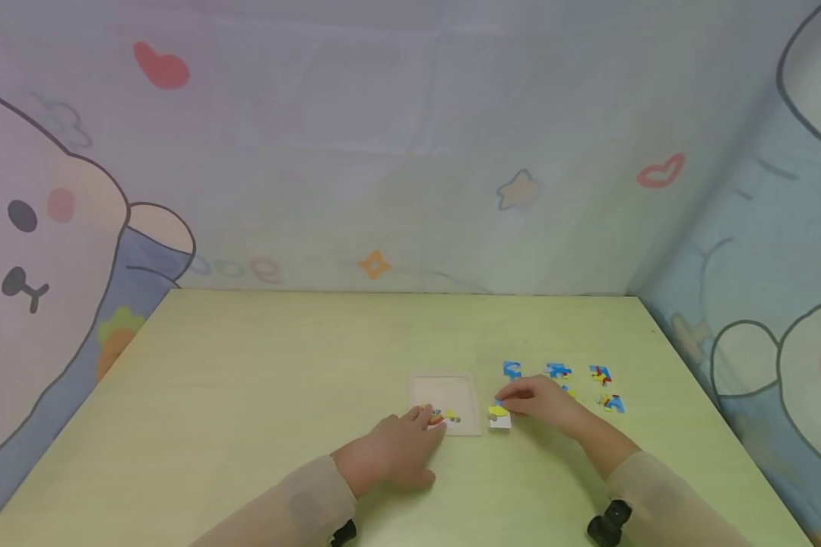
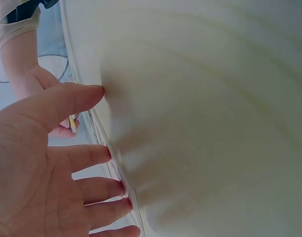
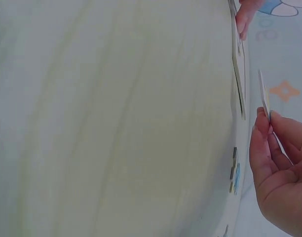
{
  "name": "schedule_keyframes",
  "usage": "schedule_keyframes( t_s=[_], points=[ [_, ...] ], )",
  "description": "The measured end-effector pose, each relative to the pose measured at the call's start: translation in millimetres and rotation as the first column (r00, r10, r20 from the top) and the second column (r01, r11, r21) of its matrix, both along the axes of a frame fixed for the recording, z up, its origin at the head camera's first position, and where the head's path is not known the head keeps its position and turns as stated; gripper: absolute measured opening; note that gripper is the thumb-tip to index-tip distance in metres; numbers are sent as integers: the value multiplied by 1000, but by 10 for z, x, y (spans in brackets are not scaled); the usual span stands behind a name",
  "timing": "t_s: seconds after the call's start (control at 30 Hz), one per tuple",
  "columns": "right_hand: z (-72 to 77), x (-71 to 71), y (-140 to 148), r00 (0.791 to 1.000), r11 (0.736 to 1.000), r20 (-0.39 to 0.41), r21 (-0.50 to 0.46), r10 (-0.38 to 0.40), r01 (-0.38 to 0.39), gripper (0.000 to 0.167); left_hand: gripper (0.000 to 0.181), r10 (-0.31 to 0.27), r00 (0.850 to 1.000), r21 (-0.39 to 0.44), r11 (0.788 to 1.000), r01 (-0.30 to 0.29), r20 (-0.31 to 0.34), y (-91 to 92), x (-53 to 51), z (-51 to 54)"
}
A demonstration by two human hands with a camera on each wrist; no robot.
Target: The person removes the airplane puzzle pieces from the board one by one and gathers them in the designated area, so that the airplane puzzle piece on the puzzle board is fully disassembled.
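Note:
A square white puzzle tray lies on the table. My left hand has its fingers stretched over the tray's lower left, beside a partly covered red and yellow puzzle piece inside it. The left wrist view shows the fingers of that hand spread, with the tips at the tray's edge. Just right of the tray, my right hand pinches a yellow, blue and white puzzle piece between thumb and fingers. In the right wrist view this piece is seen edge-on, held above the table.
Several loose puzzle pieces lie to the right, among them a blue one, another mostly blue one, a red and blue one and a blue and yellow one. A printed cloth hangs behind the pale table.

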State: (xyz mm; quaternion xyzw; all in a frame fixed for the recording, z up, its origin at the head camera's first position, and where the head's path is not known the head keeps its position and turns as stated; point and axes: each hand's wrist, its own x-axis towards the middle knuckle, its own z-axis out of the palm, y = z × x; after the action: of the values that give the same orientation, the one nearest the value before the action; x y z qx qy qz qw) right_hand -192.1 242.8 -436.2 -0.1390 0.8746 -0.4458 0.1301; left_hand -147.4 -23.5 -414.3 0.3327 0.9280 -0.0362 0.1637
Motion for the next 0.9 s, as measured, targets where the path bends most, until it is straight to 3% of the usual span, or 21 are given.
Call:
schedule_keyframes(
  t_s=[0.37, 0.9],
  points=[
    [-8, 82, 255, 1000, 999, 13, -37, 2, -1, 24, 70, 9, 1000, -5, 1000, -9, 13, 12, -18, -11],
    [22, 161, 564, 994, 998, 108, -63, -13, 20, 29, 70, 0, 1000, -5, 1000, 0, 2, 9, 0, 15]
  ],
)
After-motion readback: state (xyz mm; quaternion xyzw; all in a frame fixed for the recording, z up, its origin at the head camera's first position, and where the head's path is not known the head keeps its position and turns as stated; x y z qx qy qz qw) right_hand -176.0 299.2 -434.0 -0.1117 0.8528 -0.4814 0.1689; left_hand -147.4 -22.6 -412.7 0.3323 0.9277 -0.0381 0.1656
